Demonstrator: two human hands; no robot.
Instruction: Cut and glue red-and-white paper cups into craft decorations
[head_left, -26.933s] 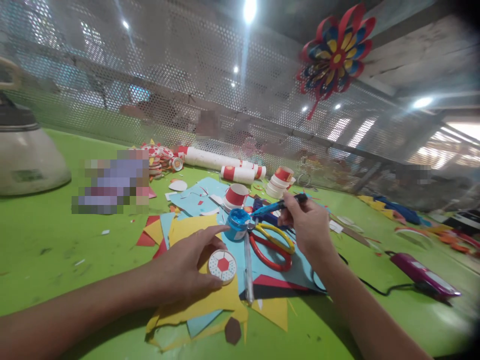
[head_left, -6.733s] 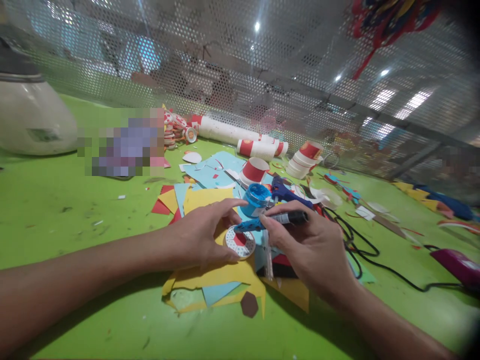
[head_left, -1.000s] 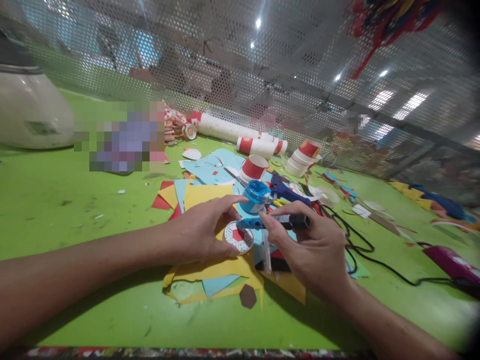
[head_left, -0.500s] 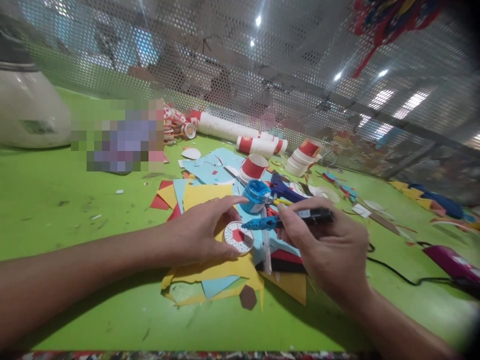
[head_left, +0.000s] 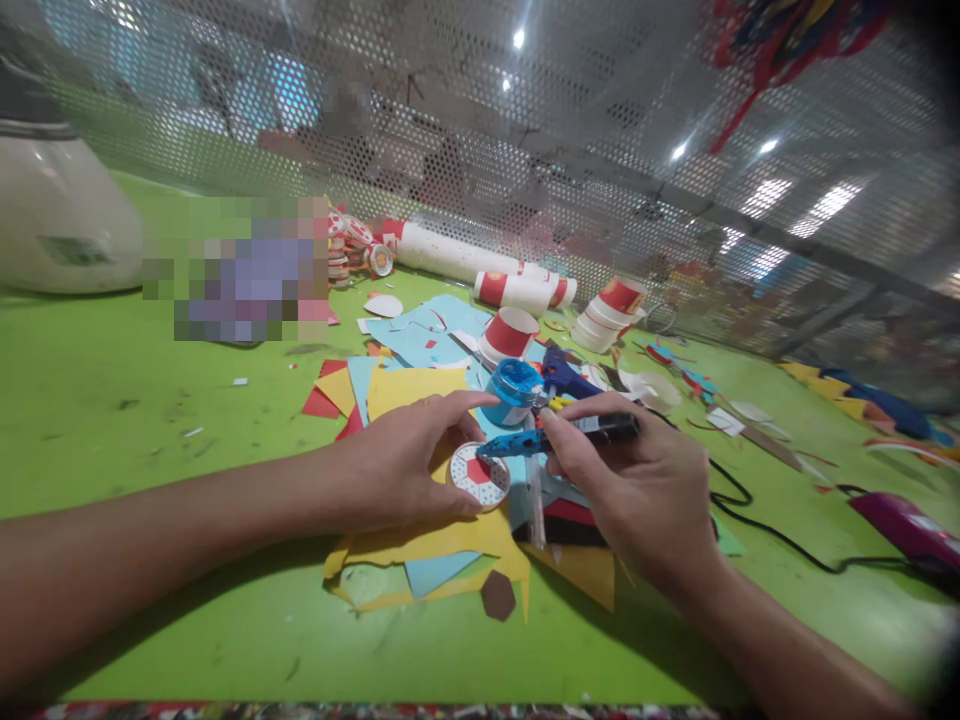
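While the left hand [head_left: 409,455] holds the disc [head_left: 480,476], dots [head_left: 492,493] already fill most segments, any gaps unclear from here; the right hand [head_left: 637,475] grips a blue-smeared marker [head_left: 517,442].

No legible text. Unreadable: print [head_left: 591,428] on marker [head_left: 521,442], in right hand [head_left: 637,478]; label [head_left: 518,414] on jar [head_left: 501,402], just beyond left hand [head_left: 416,455]; pale patch [head_left: 930,526] on purple tool [head_left: 885,512], right of right hand.

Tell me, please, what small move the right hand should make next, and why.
Perhaps touch the tip of the pen lightly to the white part beside it: the right hand holds this blue-smeared tip at the disc, the left hand steadies the disc, and blue dots mark its white parts. Whether the tip touches now is unclear.
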